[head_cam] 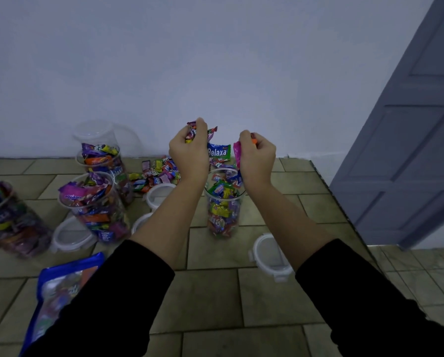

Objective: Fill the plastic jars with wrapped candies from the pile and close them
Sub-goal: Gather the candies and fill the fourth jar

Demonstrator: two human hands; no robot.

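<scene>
Clear plastic jar, open and more than half filled with wrapped sweets, is pictured standing upright on a tiled bench, just below two raised hands. A bunch of candies is gripped by the left hand, its fingers curled around them, above and slightly left of the jar's mouth. A pink wrapper and something orange are clutched by the right hand, fingers closed tight on them, just above the jar's right rim. A blue-and-green sweet marked "Relaxa" is seen between the two hands; whether it is held or loose cannot be told.

The loose pile is spread on the bench behind the left wrist, against the pale wall. Three more open jars, packed with sweets, are ranged to the left: a near packed jar, a rear packed jar with an empty jar apparently stacked on top, and a far-left jar at the frame's edge.

Four white-rimmed lids are laid flat on the bench: a right lid beside the right forearm, a middle lid between pile and left forearm, and two others by the near packed jar. A blue candy bag is partly covered at lower left by a black sleeve. A grey panelled door is seen at right.
</scene>
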